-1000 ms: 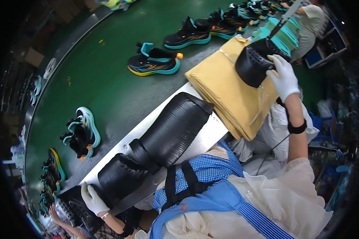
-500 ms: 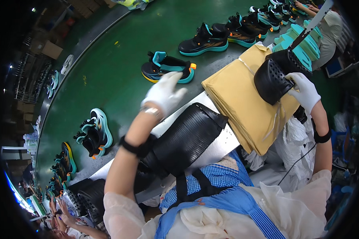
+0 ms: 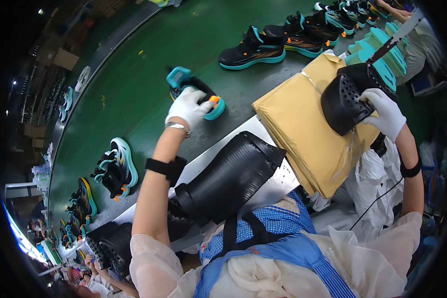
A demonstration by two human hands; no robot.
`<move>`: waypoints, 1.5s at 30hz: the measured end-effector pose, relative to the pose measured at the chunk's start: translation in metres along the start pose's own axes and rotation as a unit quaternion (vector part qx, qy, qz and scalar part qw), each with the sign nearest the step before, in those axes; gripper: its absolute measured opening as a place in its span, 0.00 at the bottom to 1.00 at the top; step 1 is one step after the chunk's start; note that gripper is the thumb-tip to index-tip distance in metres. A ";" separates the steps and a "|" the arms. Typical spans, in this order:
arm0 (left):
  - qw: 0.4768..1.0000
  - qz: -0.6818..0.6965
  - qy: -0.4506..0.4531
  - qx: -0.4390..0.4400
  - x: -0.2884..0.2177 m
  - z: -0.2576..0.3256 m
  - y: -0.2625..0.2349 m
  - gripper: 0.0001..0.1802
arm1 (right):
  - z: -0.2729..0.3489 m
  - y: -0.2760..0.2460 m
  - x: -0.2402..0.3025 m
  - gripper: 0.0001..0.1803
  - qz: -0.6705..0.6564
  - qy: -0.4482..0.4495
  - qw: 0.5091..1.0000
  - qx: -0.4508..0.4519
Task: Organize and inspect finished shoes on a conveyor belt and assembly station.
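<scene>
My left hand [image 3: 187, 107], in a white glove, grips the heel end of a black sneaker [image 3: 212, 91] with turquoise lining and an orange heel tab. The sneaker is tilted over the green work surface, and my hand hides part of it. At the right, my gloved right hand [image 3: 385, 114] pinches the edge of a black perforated plastic piece, rounded like a shoe toe [image 3: 340, 105]. That piece rests over a stack of tan paper sheets [image 3: 308, 119]. A ribbed black curved piece [image 3: 233, 174] lies on the metal ledge between my arms.
Black sneakers [image 3: 253, 52] stand in a row toward the far right. Another sneaker [image 3: 116, 169] lies on its side at the left. Turquoise insole-shaped pieces [image 3: 377, 52] sit behind the paper stack. A co-worker's hand [image 3: 400, 14] shows at the far right; other people work at lower left.
My left hand has closed on the sneaker and shifted it to the left, turning and tilting it. My right hand keeps its hold on the perforated black piece.
</scene>
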State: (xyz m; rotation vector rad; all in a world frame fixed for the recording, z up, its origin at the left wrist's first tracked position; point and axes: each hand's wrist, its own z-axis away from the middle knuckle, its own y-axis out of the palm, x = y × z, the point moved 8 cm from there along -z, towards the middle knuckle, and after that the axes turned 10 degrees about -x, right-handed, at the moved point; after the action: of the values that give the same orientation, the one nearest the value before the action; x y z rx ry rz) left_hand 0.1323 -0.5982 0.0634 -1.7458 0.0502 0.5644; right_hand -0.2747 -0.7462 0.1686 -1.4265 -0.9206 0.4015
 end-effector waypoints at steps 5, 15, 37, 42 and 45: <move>0.996 -0.012 -0.070 0.050 0.008 0.011 -0.014 0.23 | 0.004 0.003 0.002 0.31 -0.015 0.020 0.999 0.036; 0.988 0.011 -0.038 0.152 0.027 0.046 -0.008 0.26 | -0.008 0.020 0.010 0.30 -0.014 -0.064 0.998 0.010; 0.885 -0.219 -0.395 0.116 0.278 0.293 -0.146 0.28 | 0.028 0.072 0.166 0.16 -0.003 -0.071 0.997 0.039; 0.904 -0.164 -0.392 0.055 0.259 0.260 -0.171 0.32 | 0.046 0.075 0.180 0.15 -0.004 -0.005 0.998 0.068; 0.912 -0.125 -0.385 0.072 0.254 0.252 -0.179 0.33 | 0.049 0.074 0.183 0.15 -0.011 -0.003 0.998 0.069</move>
State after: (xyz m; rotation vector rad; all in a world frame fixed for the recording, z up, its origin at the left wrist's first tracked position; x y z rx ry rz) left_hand 0.3289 -0.2508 0.0892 -1.2587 -0.6607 0.9919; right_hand -0.1782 -0.5682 0.1476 -1.2895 -0.8950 0.4448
